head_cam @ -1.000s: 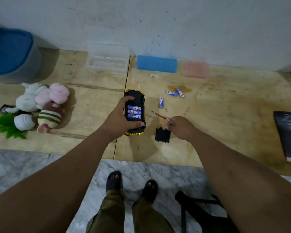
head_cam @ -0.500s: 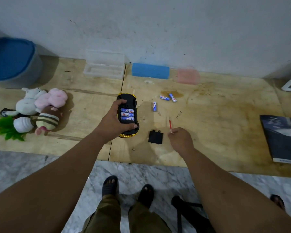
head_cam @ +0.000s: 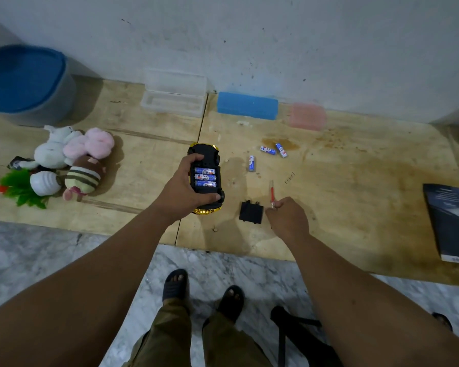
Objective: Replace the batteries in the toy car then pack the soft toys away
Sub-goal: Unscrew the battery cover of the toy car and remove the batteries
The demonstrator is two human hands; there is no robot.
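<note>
My left hand [head_cam: 180, 192] grips the black-and-yellow toy car [head_cam: 206, 154], turned belly up on the wooden table [head_cam: 355, 207]. Three blue-white batteries [head_cam: 205, 177] sit in its uncovered compartment. The black battery cover [head_cam: 251, 212] lies just right of the car. My right hand [head_cam: 286, 218] rests on the table beside the cover, fingertips pinching the near end of a red screwdriver [head_cam: 272, 190] that lies flat, pointing away. Three loose batteries [head_cam: 251, 163] lie further back. The soft toys, white [head_cam: 52, 152], pink [head_cam: 96, 141] and striped [head_cam: 84, 178], are piled at the left.
A blue basket [head_cam: 24, 80] stands at the back left. Along the wall are a clear box [head_cam: 174, 98], a blue box [head_cam: 247, 105] and a pink box [head_cam: 306, 116]. Small screws [head_cam: 289, 178] lie right of the screwdriver. A dark book [head_cam: 451, 221] sits at the right edge.
My right hand has swung the screwdriver from pointing at the car to lying flat on the table, pointing away. The left hand keeps hold of the car.
</note>
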